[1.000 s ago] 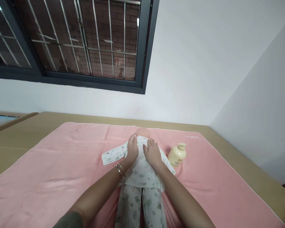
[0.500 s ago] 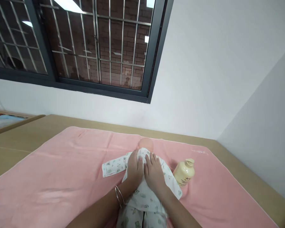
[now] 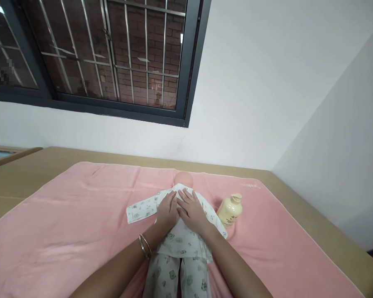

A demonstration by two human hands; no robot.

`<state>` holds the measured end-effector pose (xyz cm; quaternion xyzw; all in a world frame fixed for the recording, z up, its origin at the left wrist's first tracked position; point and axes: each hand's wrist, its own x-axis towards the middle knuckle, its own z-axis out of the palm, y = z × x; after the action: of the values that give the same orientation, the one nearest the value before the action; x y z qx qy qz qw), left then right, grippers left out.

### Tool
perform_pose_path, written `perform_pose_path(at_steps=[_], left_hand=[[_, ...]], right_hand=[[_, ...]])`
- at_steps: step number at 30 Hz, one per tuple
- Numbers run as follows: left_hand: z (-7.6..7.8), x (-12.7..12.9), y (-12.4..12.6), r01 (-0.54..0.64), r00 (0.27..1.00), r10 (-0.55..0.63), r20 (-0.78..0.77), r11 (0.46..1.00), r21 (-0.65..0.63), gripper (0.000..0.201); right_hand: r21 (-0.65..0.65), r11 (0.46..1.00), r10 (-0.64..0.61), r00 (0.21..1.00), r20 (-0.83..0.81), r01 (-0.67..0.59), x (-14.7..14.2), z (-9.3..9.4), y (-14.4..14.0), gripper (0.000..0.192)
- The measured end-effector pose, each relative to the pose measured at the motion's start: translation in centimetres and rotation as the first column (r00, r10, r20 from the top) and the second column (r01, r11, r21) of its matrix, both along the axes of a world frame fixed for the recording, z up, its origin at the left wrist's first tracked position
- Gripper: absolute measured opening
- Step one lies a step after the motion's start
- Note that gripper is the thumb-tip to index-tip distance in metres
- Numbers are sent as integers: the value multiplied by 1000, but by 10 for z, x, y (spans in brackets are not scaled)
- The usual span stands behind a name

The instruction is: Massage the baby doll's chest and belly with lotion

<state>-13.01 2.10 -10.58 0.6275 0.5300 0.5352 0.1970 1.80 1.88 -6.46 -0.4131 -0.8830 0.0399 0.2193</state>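
A doll [image 3: 182, 244] in white patterned clothes is lying on a pink sheet [image 3: 65, 215], its bald head [image 3: 183, 179] pointing toward the wall [image 3: 236, 103]. On its upper body the left hand [image 3: 167, 211] is resting flat, the fingers rather close together; beside it the right hand [image 3: 193, 212] is also resting flat, the fingers a little spread. Just beside the right-hand sleeve [image 3: 218, 226], a cream-coloured bottle [image 3: 229, 211] is standing on the sheet

A flat, tan surface [image 3: 34, 178] carries a wide pink fabric sheet [image 3: 87, 227] with pale edging, its far edge just inside the surface's far edge.
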Motion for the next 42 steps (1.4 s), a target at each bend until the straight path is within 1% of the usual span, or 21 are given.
perform_pose_path(at_steps=[1, 3, 5, 6, 7, 8, 10, 12, 14, 16, 19, 22, 24, 28, 29, 31, 33, 36, 38, 40, 42], left_hand=[[-1, 0, 0, 3, 1000, -3, -6, 1000, 6, 44], [-2, 1, 0, 7, 1000, -7, -15, 1000, 13, 45], [-3, 2, 0, 3, 1000, -3, -21, 1000, 14, 45], [-4, 2, 0, -1, 1000, 2, -23, 1000, 15, 45], [-4, 2, 0, -7, 1000, 7, -23, 1000, 18, 45], [-5, 2, 0, -12, 1000, 12, -22, 1000, 22, 44], [-8, 3, 1, -19, 999, 20, -26, 999, 35, 44], [-10, 3, 2, -25, 999, 27, -35, 999, 48, 44], [-12, 4, 3, -26, 998, 29, -47, 998, 60, 44], [-14, 6, 4, -27, 998, 31, -58, 998, 65, 44], [-16, 7, 4, -38, 997, 42, -67, 997, 65, 44], [-17, 8, 3, -61, 995, 66, -75, 996, 68, 44], [-18, 8, 4, -71, 993, 77, -87, 995, 68, 45], [-20, 8, 7, -44, 993, 51, -106, 997, 67, 45], [-19, 7, 8, -36, 993, 43, -113, 997, 65, 45], [-18, 7, 9, -30, 991, 37, -132, 998, 54, 45], [-17, 7, 8, -33, 987, 38, -155, 999, 36, 46], [-17, 7, 8, -46, 976, 48, -210, 999, 18, 48], [-18, 6, 8, -57, 965, 57, -256, 998, 5, 49], [-19, 5, 8, -71, 954, 62, -294, 997, -20, 53], [-18, 4, 10, -87, 944, 66, -324, 995, -52, 57]], right_hand=[[-12, 1000, -18, 1000, -19, 18, 2, 0, 3, 46], [-33, 989, -147, 987, -70, 145, 3, -1, 7, 48], [-38, 958, -286, 953, -98, 284, 1, -5, 5, 53], [-30, 948, -320, 943, -97, 318, -1, -7, 2, 54], [-17, 948, -318, 944, -88, 317, -4, -8, -2, 54], [-1, 959, -282, 957, -73, 283, -7, -8, -6, 54], [16, 987, -157, 987, -42, 158, -10, -4, -11, 51], [-1, 998, -59, 998, -26, 59, -9, 2, -10, 48], [-32, 998, -62, 997, -44, 60, -5, 6, -2, 43], [-47, 992, -120, 990, -79, 116, 0, 4, 6, 41], [-30, 977, -213, 967, -141, 211, 4, -7, 9, 44], [14, 964, -258, 947, -191, 265, 2, -19, 0, 45], [41, 967, -237, 950, -204, 250, 1, -22, -6, 44], [44, 996, -72, 974, -214, 83, 2, -19, -5, 44], [32, 998, -54, 973, -224, 62, 3, -18, -3, 44], [2, 996, -90, 966, -244, 93, 5, -17, 3, 43], [-19, 980, -197, 949, -245, 198, 5, -18, 6, 46], [-30, 918, -392, 893, -223, 395, 1, -26, 5, 54], [-28, 880, -470, 860, -198, 475, -1, -31, -1, 58], [-14, 876, -476, 861, -181, 482, -2, -34, -7, 56], [-5, 898, -434, 884, -173, 440, -1, -35, -10, 52]])
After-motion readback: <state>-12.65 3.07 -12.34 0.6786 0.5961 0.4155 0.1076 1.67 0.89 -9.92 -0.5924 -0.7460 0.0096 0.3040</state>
